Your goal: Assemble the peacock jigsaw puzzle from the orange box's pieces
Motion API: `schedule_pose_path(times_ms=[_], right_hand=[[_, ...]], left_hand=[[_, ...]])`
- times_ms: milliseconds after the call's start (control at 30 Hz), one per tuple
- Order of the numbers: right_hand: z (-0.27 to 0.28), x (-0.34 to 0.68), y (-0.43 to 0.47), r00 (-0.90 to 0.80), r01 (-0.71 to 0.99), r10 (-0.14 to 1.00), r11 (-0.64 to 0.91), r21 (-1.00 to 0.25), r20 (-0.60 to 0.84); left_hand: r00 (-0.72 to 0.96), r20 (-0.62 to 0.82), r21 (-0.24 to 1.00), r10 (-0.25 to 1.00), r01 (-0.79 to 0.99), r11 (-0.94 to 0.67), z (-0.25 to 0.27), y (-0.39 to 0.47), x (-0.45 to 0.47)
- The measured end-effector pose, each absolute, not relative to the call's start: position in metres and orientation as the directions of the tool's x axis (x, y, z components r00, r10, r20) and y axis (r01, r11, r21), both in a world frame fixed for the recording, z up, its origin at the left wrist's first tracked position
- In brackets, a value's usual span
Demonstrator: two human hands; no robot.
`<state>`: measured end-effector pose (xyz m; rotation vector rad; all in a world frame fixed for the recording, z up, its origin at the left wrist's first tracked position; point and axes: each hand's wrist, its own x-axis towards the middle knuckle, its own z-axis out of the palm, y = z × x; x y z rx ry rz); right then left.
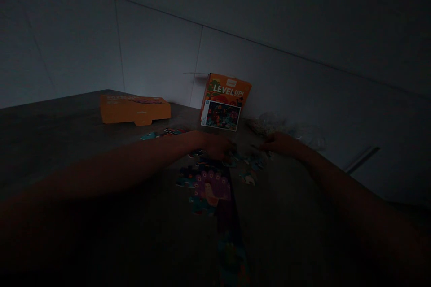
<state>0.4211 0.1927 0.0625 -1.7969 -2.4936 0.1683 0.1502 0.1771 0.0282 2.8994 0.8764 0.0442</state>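
The light is very dim. My left hand (218,147) reaches over loose jigsaw pieces; its fingers are too dark to make out clearly. To its right, my right hand (279,143) is closed in a pinch, with what looks like a puzzle piece (255,147) at its fingertips. Between and below the hands lie several loose pieces (248,178). Nearer to me is a joined part of the puzzle (210,190) showing a purple peacock. A dark strip of joined pieces (232,251) runs from it toward the front.
An orange puzzle box (229,85) leans against the wall, with a picture card (220,115) before it. An orange box part (136,110) lies at the left. Clear plastic bags (310,134) are at the right. More pieces (150,136) lie beyond my left forearm.
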Motion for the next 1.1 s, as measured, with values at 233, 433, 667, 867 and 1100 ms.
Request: schedule_pose_path(times_ms=[233, 433, 667, 867, 1100], right_hand=[[0.056, 0.405, 0.172, -0.578, 0.815, 0.785, 0.542, -0.206, -0.222], [0.063, 0.403, 0.165, -0.522, 0.851, 0.787, 0.505, -0.145, -0.329], [0.067, 0.415, 0.167, -0.421, 0.891, 0.759, 0.449, -0.069, -0.497], [0.07, 0.414, 0.164, -0.393, 0.902, 0.81, 0.431, -0.015, -0.436], [0.068, 0.397, 0.155, -0.459, 0.884, 0.817, 0.46, -0.085, -0.35]], left_hand=[[0.905, -0.029, 0.067, 0.424, 0.425, -0.903, 0.026, 0.171, 0.157], [0.923, -0.032, 0.079, 0.384, 0.385, -0.919, 0.025, 0.173, 0.158], [0.925, -0.029, 0.073, 0.378, 0.379, -0.922, 0.024, 0.177, 0.157], [0.913, -0.038, 0.064, 0.406, 0.408, -0.911, 0.025, 0.174, 0.157], [0.841, -0.053, 0.021, 0.538, 0.54, -0.842, 0.025, 0.172, 0.156]])
